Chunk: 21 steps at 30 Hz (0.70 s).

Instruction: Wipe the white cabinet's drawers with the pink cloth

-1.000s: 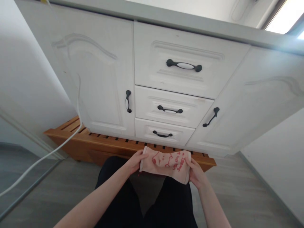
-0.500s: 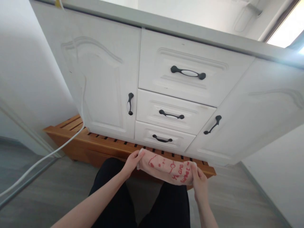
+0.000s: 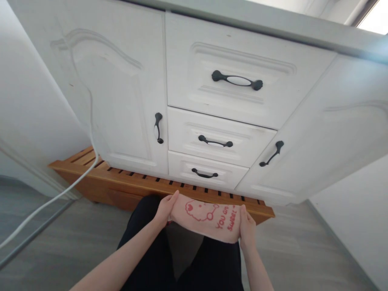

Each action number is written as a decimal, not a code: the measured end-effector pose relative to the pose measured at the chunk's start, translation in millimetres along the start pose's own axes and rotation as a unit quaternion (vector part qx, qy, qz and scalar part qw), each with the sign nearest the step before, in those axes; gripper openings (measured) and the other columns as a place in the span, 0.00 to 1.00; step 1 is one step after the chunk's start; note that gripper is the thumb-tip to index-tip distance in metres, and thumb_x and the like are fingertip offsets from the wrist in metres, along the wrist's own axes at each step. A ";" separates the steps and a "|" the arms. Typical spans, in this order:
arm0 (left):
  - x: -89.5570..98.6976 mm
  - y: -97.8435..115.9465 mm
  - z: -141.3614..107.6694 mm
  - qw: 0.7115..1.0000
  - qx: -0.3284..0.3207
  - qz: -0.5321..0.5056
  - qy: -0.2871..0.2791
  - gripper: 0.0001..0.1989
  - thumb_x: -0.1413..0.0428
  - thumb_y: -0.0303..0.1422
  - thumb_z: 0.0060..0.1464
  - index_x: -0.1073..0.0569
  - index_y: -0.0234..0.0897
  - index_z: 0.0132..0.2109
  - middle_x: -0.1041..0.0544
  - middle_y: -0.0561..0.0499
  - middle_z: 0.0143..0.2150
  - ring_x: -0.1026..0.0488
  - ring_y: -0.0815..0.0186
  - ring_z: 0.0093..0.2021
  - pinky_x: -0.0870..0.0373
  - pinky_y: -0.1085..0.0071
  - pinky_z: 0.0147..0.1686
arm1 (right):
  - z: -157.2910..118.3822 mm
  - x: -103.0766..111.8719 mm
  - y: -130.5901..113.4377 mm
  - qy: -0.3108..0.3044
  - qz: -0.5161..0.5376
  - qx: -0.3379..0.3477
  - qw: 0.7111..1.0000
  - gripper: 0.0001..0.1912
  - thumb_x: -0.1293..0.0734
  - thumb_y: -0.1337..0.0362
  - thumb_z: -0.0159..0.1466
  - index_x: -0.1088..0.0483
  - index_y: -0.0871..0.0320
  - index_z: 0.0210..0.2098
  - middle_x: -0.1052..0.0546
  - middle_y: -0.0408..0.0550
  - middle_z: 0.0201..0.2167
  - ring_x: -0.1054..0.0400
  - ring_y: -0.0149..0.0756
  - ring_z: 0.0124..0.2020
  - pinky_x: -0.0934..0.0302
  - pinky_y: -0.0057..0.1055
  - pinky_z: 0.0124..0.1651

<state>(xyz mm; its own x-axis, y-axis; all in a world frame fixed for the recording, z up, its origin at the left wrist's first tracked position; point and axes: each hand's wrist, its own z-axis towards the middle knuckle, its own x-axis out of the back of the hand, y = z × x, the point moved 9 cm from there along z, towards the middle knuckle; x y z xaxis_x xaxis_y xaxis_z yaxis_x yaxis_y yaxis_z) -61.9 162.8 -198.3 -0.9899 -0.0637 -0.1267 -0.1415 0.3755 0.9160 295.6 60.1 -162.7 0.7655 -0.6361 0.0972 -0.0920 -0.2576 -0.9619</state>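
Between my hands stretches a small pink towel [image 3: 200, 218] with a red outline drawing and the red words "YOU are sweet". My left hand [image 3: 164, 209] pinches its left end, thumb on top. The right end is gripped by my right hand [image 3: 247, 226], with the thumb along the edge and the other fingers partly hidden behind. The towel is held nearly flat and taut, its right end a little lower. It hangs above my knees, in front of the wooden slatted bench [image 3: 130, 188].
A white cabinet [image 3: 127, 101] with closed doors and drawers rises ahead, with dark handles [image 3: 237, 80]. From the left, a white cable [image 3: 60, 194] runs up along the cabinet. My dark-trousered legs [image 3: 145, 242] are below, over the grey floor [image 3: 291, 250].
The towel has been pulled flatter and turned more face-up, so its drawing and words show more clearly. Both hands shifted slightly left. The view has moved closer to the cabinet.
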 end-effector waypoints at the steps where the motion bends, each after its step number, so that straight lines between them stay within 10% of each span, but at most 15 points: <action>1: -6.2 0.2 -1.0 0.999 0.022 -0.019 -0.027 0.32 0.40 0.65 0.42 0.28 0.37 0.30 0.23 0.47 0.27 0.25 0.61 0.28 0.29 0.67 0.29 | 0.2 -6.3 8.7 -0.025 0.042 -0.042 0.998 0.28 0.31 0.36 0.54 0.26 0.57 0.26 0.20 0.49 0.25 0.28 0.42 0.27 0.33 0.37 0.32; 7: -27.4 0.8 -7.4 0.983 0.110 -0.068 -0.132 0.29 0.29 0.49 0.35 0.26 0.35 0.41 0.18 0.38 0.39 0.20 0.52 0.37 0.22 0.57 0.38 | -8.2 -44.3 38.9 -0.177 0.168 -0.183 0.952 0.23 0.22 0.51 0.48 0.22 0.59 0.37 0.16 0.57 0.37 0.21 0.49 0.37 0.27 0.45 0.43; 13: -31.8 9.9 -11.7 0.996 0.017 -0.032 -0.078 0.24 0.34 0.42 0.39 0.29 0.39 0.44 0.21 0.51 0.35 0.23 0.59 0.36 0.26 0.64 0.38 | -14.2 -47.1 15.3 -0.124 0.092 -0.053 0.987 0.26 0.24 0.48 0.49 0.22 0.57 0.42 0.16 0.49 0.36 0.23 0.45 0.37 0.28 0.40 0.42; 21: -91.1 22.8 -50.8 0.995 -0.087 0.034 -0.047 0.27 0.39 0.30 0.43 0.24 0.43 0.54 0.26 0.45 0.53 0.31 0.53 0.58 0.40 0.59 0.63 | -69.0 -121.4 -18.3 -0.172 0.016 0.056 0.983 0.24 0.32 0.44 0.59 0.22 0.53 0.47 0.18 0.47 0.48 0.26 0.48 0.51 0.37 0.41 0.59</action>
<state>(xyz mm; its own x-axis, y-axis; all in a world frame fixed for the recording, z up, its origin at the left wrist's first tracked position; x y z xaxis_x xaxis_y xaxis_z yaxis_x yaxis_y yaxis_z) 25.6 130.2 -146.6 -0.9950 0.0461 -0.0890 -0.0774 0.2100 0.9746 160.4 91.9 -139.3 0.9354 -0.3535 -0.0078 -0.0637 -0.1468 -0.9871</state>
